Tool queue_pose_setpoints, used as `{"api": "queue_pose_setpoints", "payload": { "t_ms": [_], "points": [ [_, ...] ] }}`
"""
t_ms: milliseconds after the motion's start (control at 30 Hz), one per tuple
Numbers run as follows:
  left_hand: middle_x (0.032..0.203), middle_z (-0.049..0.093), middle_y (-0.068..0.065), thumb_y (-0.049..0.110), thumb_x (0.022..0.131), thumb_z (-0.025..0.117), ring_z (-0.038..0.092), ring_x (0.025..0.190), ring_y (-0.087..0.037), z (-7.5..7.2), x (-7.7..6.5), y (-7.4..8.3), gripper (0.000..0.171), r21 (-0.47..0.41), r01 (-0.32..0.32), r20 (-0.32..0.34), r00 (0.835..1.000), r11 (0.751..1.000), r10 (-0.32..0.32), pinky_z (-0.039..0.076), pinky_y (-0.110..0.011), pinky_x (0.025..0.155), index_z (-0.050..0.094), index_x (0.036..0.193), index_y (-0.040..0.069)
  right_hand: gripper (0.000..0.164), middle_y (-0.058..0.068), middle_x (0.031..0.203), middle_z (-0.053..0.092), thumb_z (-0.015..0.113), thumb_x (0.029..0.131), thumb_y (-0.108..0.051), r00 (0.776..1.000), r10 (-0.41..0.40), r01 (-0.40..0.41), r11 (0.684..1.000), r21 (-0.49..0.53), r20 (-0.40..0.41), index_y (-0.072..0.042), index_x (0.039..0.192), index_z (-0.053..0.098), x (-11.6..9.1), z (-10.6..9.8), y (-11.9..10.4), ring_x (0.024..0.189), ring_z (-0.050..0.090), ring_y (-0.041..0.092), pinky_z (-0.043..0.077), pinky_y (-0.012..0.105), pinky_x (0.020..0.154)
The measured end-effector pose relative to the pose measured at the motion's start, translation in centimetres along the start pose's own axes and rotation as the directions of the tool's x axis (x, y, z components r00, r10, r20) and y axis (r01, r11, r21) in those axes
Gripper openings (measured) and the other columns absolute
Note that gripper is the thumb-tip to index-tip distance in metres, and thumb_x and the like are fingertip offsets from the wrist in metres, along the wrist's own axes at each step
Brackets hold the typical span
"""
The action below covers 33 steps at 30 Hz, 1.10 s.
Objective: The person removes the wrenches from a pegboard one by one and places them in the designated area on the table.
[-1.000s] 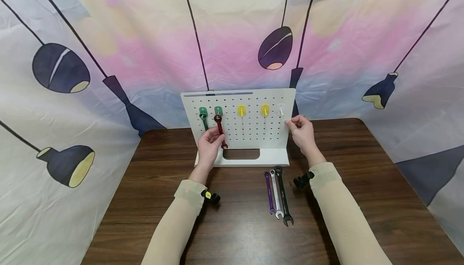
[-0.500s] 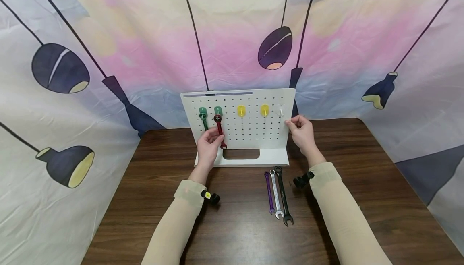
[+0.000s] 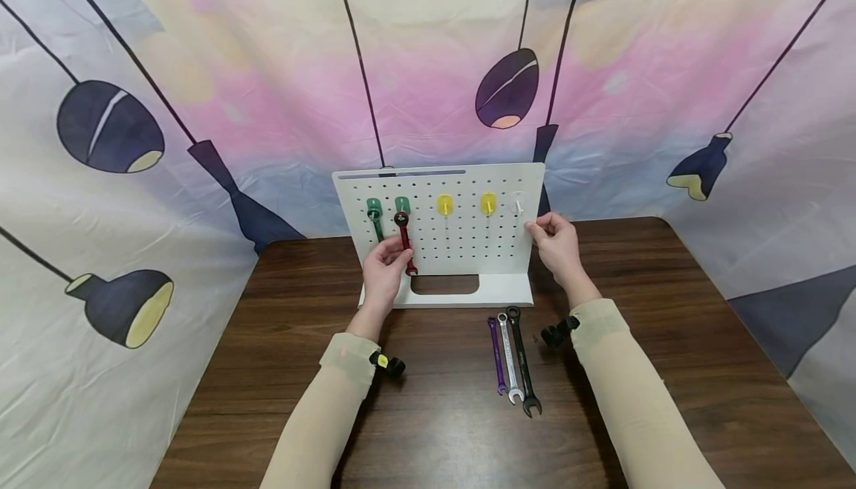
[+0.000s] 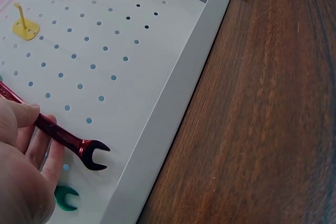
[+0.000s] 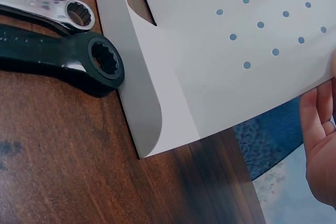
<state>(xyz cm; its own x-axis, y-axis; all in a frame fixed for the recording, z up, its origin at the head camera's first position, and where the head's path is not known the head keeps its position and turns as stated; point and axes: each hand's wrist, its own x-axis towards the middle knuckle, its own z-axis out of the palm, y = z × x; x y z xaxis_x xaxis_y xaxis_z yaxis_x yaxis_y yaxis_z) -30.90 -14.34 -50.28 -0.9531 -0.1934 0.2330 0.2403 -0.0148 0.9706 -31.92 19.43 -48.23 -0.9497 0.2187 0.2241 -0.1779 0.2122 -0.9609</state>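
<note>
My left hand (image 3: pixel 383 272) pinches a red wrench (image 4: pixel 58 132) between thumb and fingers, its open end pointing down. The wrench's ring end overlaps the second green hook (image 3: pixel 402 204) on the white pegboard (image 3: pixel 468 244). A green wrench (image 3: pixel 377 226) hangs from the leftmost green hook, its lower part hidden behind the left hand; its open end (image 4: pixel 66 198) shows in the left wrist view. At the pegboard's right edge, my right hand (image 3: pixel 558 250) grips the panel between thumb and fingers.
Purple (image 3: pixel 497 355), silver (image 3: pixel 510 359) and black (image 3: pixel 524 361) wrenches lie side by side on the brown table (image 3: pixel 441 429), before the pegboard's base. Two yellow hooks (image 3: pixel 445 205) and a clear hook (image 3: pixel 518 203) sit further right on the panel. A patterned cloth (image 3: pixel 428 65) hangs behind.
</note>
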Motion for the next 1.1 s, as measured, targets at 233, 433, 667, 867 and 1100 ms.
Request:
{"api": "queue_pose_setpoints", "payload": {
  "t_ms": [233,433,667,867,1100],
  "points": [
    [0.106,0.076,-0.009,-0.001,0.095,0.079,0.069,0.093,-0.012,-0.05,-0.05,0.01,0.025,0.006,0.011,0.007,1.0,1.0,-0.011,0.058,-0.021,0.081,0.075,0.12,-0.004,0.024,0.003,0.088,0.06,0.074,0.104,-0.019,1.0,0.008,-0.008,1.0,0.002,-0.003,0.001,0.099,0.062,0.01,0.02,0.05,0.082,0.056,0.017,0.053,0.025,0.068],
    [0.107,0.076,-0.009,0.003,0.097,0.079,0.068,0.094,-0.011,-0.1,-0.26,0.02,0.024,0.046,0.034,0.009,0.999,0.998,-0.035,0.057,-0.02,0.081,0.075,0.119,-0.004,0.024,0.004,0.088,0.06,0.074,0.104,-0.019,1.0,0.003,-0.003,1.0,0.009,0.0,0.001,0.099,0.062,0.07,0.08,0.18,0.081,0.056,0.016,0.052,0.023,0.067],
    [0.11,0.076,-0.012,0.004,0.098,0.079,0.068,0.094,-0.012,-0.17,-0.46,0.08,0.023,0.071,0.039,0.02,0.999,0.997,-0.041,0.057,-0.021,0.081,0.076,0.12,-0.002,0.023,0.004,0.089,0.06,0.074,0.104,-0.017,1.0,0.003,-0.003,1.0,0.018,-0.001,0.001,0.099,0.062,0.09,0.13,0.26,0.081,0.056,0.015,0.051,0.02,0.065],
    [0.112,0.075,-0.016,0.005,0.097,0.08,0.069,0.094,-0.011,-0.27,-0.6,0.18,0.024,0.069,0.047,0.014,0.999,0.997,-0.048,0.057,-0.019,0.081,0.076,0.119,-0.003,0.024,0.004,0.09,0.06,0.074,0.104,-0.02,1.0,0.01,-0.01,1.0,0.001,0.001,0.001,0.1,0.062,0.08,0.04,0.25,0.082,0.055,0.015,0.05,0.02,0.065],
    [0.108,0.076,-0.009,0.005,0.096,0.081,0.069,0.094,-0.013,-0.41,-0.73,0.19,0.024,0.066,0.048,0.017,0.999,0.997,-0.049,0.057,-0.021,0.083,0.076,0.118,-0.002,0.023,0.004,0.088,0.058,0.073,0.105,-0.019,1.0,0.003,-0.003,1.0,-0.003,-0.005,-0.001,0.098,0.062,0.05,0.02,0.35,0.082,0.054,0.016,0.05,0.021,0.065]
  ]
}}
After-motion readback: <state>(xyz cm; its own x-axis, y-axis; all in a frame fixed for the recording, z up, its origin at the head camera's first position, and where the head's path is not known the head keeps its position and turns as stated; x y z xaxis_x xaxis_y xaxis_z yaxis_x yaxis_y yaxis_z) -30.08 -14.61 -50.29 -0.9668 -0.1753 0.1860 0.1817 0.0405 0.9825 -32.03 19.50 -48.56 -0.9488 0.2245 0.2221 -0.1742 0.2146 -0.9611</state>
